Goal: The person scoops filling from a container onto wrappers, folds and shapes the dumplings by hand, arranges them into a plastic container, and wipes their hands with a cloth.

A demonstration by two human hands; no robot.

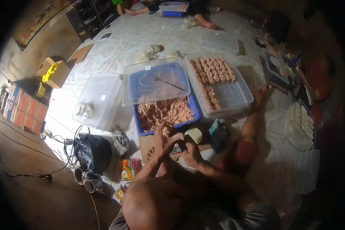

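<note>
My left hand (165,142) is closed around a small lump of minced meat (166,131), just over the near edge of a blue tub (198,115). Pink minced meat (161,112) fills the near part of that tub. Close to my left thumb, my right hand (192,155) has its fingers curled; what they hold, if anything, is hidden. A round pale disc (194,135) lies just beyond my right hand. A clear lid (127,100) with a fork (168,82) on it covers the tub's far part.
Right of the tub, a clear tray (234,100) holds rows of meat portions (212,69). A clear lid (99,86) lies left. Nearby are a green packet (218,135), black bag (92,149), mug (92,186) and cables (68,147). Other people sit around, one beside a container (278,71).
</note>
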